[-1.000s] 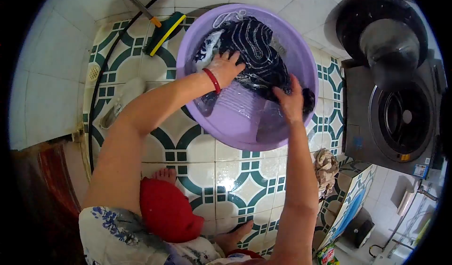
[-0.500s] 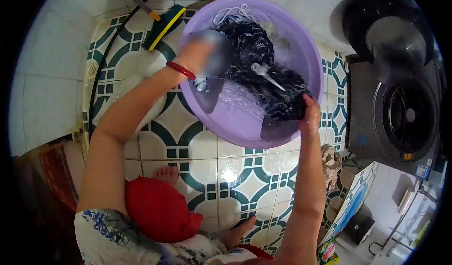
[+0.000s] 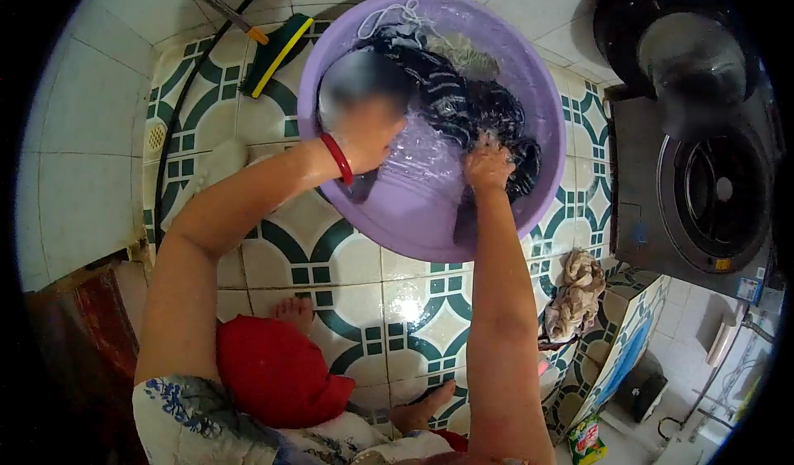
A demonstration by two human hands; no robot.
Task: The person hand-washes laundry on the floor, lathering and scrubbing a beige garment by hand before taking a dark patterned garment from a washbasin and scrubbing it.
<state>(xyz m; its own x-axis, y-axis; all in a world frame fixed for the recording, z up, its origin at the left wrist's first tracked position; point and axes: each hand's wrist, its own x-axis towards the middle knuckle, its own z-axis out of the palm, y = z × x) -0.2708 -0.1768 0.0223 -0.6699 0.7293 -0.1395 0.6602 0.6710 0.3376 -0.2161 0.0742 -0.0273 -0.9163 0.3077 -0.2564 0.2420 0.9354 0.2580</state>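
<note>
A purple basin [image 3: 542,180] holds water and a dark wet garment [image 3: 447,85] with pale markings and a white cord [image 3: 401,10]. At the basin's left side is my left hand [image 3: 372,138], a red bangle on its wrist; a blurred patch covers the fingers and whatever they touch. My right hand [image 3: 490,167] is closed on the dark garment's lower right part, with water splashing around the fingertips. A greyish-beige cloth [image 3: 467,56] lies in the water behind the dark garment.
A green and yellow floor brush [image 3: 277,56] stands left of the basin. A washing machine [image 3: 633,209] is at the right, near a crumpled beige cloth [image 3: 575,295] on the tiled floor. My bare feet [image 3: 426,407] and a red bundle [image 3: 281,374] are in front.
My right hand has moved left from the basin's right rim onto the garment. My left hand has shifted down and right. The white handle-like piece seen on the garment is no longer visible.
</note>
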